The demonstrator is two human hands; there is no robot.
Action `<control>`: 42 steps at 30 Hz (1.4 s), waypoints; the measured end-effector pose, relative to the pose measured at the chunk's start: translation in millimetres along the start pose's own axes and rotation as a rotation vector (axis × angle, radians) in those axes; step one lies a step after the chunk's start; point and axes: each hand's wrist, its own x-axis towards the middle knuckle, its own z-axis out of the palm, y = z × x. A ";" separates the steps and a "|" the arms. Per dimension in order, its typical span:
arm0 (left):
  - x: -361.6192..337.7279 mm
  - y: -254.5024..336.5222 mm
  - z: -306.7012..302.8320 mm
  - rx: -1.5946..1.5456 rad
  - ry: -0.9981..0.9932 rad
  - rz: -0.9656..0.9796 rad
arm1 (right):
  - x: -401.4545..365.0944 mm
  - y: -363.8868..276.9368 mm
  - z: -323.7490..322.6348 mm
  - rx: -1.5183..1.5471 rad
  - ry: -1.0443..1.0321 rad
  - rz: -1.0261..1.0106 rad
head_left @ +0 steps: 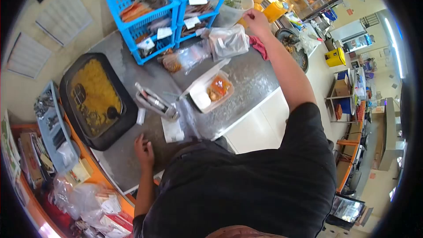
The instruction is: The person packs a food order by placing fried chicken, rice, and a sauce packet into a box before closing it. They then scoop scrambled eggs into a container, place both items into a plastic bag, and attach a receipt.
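From here I can't tell whether my right hand (255,20) grips anything; the clear tub (226,18) sits just beside it, at its ten o'clock. My left hand (144,151) lies released on the table (253,79), food box (230,96) at two o'clock. Labels (164,32) on the blue baskets (172,9) are too small to read.

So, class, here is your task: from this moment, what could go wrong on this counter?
The box lies open near the edge of the counter; the right forearm might knock it on the way back, spilling the food.

With its lid up, drips or scraps could fall in.

The right hand is at the tub, close to stacked, loaded blue baskets; a bump might shift them.
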 end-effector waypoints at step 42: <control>109.3 -160.7 -207.1 -0.336 0.420 -0.476 | -236.7 4.3 64.8 0.700 0.024 0.444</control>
